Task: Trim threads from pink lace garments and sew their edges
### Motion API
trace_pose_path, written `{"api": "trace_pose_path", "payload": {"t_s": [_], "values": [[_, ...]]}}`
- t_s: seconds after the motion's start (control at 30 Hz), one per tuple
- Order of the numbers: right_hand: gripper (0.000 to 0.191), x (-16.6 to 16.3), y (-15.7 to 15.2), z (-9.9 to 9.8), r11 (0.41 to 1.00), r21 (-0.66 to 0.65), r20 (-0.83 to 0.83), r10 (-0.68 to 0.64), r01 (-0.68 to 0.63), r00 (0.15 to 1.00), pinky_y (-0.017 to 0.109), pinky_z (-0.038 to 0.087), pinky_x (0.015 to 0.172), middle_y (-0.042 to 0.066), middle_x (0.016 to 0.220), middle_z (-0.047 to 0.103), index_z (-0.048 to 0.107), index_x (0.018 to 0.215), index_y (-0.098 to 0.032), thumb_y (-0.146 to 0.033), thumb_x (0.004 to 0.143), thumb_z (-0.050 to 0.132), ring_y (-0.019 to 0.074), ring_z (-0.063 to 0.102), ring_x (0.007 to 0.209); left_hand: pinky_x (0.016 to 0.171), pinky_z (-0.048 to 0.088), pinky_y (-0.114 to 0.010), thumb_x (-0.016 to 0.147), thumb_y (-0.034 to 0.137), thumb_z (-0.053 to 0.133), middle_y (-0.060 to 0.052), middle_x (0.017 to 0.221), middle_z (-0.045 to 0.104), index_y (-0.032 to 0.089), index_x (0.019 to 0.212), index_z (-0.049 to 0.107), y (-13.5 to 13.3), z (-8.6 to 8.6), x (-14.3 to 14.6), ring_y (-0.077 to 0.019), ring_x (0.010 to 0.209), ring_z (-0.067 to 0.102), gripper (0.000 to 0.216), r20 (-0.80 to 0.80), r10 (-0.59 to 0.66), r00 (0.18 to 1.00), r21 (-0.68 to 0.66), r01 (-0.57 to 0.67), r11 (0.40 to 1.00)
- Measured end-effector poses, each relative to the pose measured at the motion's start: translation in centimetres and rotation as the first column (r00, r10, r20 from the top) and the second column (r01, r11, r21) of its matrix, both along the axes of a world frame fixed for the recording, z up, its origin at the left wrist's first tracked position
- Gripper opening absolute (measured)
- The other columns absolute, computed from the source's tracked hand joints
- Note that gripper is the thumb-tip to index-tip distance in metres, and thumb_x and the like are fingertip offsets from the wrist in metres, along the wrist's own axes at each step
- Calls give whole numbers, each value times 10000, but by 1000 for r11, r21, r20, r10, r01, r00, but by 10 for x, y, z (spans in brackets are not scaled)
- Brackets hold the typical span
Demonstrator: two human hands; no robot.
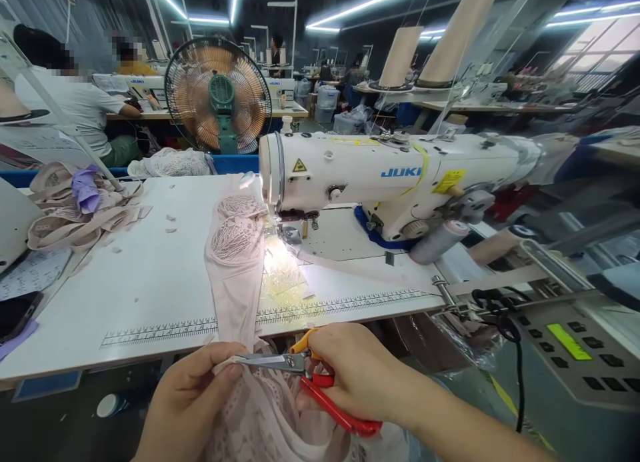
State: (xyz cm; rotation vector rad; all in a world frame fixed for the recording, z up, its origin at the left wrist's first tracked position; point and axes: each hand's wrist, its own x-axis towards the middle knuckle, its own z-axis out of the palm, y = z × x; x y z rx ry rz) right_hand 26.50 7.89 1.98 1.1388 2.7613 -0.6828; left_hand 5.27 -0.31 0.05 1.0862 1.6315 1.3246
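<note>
My right hand point(350, 369) is wrapped round the handles of a pair of scissors point(295, 362) with red and orange grips. Their blades point left, up against the edge of a pale pink lace bra point(237, 282). Thumb and fingers of my left hand point(200, 382) pinch that edge right by the blade tips. One end of the bra lies on the white table beside the sewing machine's needle area, cups uppermost. The rest hangs over the front edge into my lap, partly hidden by my hands.
A white JUKI sewing machine point(360, 175) stands on the table, its lamp lit. Bra pieces point(85, 209) lie piled at left near a dark phone point(19, 315). A control panel point(575, 349) is at right. Behind are a large fan point(220, 95) and a seated co-worker point(65, 95).
</note>
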Motion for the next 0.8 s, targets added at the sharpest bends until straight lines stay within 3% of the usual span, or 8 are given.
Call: {"api": "trace_pose_path", "payload": {"t_s": [0.3,0.53,0.7,0.8], "values": [[272,5,0,1,1000,2,-45,31,-31,999,252,250,511,38,685,642,567,649,-180,-413,784,600,146,503,564,702,530,-207,652,419,782,2,774,759,279,757,781,0,-2,0,-181,731,678,175,1,-23,1000,2,23,1000],[296,8,-1,-2,1000,-23,-71,3,-5,998,248,204,500,-1,579,517,405,569,-195,-347,755,579,116,335,509,725,536,-255,664,432,761,-17,771,750,258,771,776,0,1,-1,-206,744,667,205,-4,-40,999,-47,39,998],[368,10,4,-2,987,-140,-197,-105,78,975,230,208,504,-42,583,410,309,592,-209,-310,724,638,110,285,531,724,500,-242,731,467,694,-31,742,722,236,667,745,1,7,-2,-211,771,644,245,-40,-156,987,-51,154,987],[396,7,6,-5,966,-227,-310,-196,128,931,221,248,513,-45,614,415,327,623,-220,-373,683,687,115,323,548,733,493,-233,718,404,717,-25,763,720,255,688,753,2,8,0,-207,803,635,156,-8,-135,991,-35,134,990]]}}
